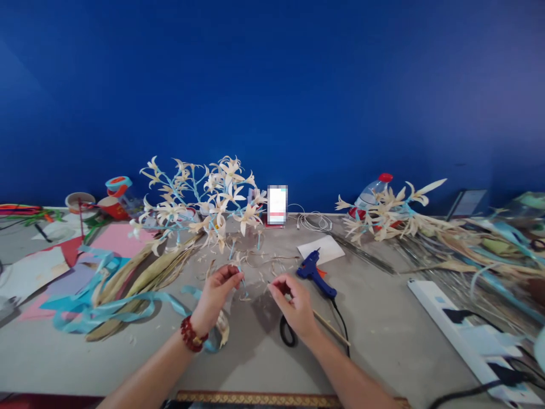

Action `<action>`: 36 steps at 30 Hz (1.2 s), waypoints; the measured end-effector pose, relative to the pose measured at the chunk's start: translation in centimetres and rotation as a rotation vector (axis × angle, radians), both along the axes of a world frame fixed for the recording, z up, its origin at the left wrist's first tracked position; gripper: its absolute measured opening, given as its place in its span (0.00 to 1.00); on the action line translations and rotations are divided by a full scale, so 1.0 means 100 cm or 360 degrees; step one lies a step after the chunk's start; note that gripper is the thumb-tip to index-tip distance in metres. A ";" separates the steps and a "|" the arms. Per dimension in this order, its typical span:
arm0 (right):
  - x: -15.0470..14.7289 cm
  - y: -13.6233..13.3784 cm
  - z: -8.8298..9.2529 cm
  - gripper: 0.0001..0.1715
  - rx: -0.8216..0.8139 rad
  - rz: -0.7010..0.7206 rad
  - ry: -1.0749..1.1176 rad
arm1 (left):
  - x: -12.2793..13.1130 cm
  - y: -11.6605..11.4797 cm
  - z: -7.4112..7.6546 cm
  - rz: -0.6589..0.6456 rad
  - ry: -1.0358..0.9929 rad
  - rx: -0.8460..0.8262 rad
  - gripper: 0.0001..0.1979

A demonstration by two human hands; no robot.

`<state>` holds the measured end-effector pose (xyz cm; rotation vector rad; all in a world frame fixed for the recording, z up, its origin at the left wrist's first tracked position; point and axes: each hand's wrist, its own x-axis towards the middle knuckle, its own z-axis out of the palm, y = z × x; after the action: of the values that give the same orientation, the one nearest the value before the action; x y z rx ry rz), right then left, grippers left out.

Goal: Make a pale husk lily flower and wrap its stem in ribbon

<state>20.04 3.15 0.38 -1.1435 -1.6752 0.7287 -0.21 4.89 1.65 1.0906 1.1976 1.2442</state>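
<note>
My left hand (217, 295), with a red bead bracelet at the wrist, is closed in a pinch on the blue stem of a branch of cream straw flowers (200, 199) that rises up and to the left over the table. My right hand (293, 304) hovers just to the right with fingers curled and pinched; what it grips is too small to make out. A blue glue gun (315, 272) lies right behind my right hand, beside a thin wooden stick (332, 329) and black scissor handles (287, 335).
Blue ribbon (106, 301) and dried leaves (140, 278) lie at the left on the grey table (255, 363), with coloured paper (114, 238) and tape rolls (79, 200) behind. A second flower branch (387, 216), a plastic bottle (370, 193), straw strips and a white power strip (460, 329) fill the right.
</note>
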 end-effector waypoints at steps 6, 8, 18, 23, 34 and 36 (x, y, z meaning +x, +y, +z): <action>0.004 0.001 0.001 0.10 0.0039 -0.0031 -0.0011 | -0.022 0.007 0.012 -0.0149 0.0527 0.0123 0.09; 0.004 0.001 0.001 0.09 0.0064 -0.0036 -0.0012 | -0.031 0.013 0.014 -0.0151 0.0905 0.0322 0.06; 0.005 0.005 -0.001 0.10 0.0086 -0.0045 -0.0049 | -0.039 0.037 0.002 -0.0304 0.1641 0.0572 0.06; 0.007 0.007 -0.002 0.10 0.0071 -0.0037 -0.0145 | -0.037 0.046 -0.007 -0.0338 0.1705 0.0496 0.04; 0.007 0.008 -0.004 0.08 0.0057 0.0019 -0.0195 | -0.030 0.054 -0.017 -0.0308 0.1894 0.0308 0.05; 0.007 0.009 -0.004 0.08 0.0074 0.0027 -0.0172 | -0.029 0.055 -0.017 -0.0313 0.1921 0.0295 0.05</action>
<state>20.71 4.00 -0.01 -1.1547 -1.7847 0.6449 -3.09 10.36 -0.09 2.1714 1.7683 0.4625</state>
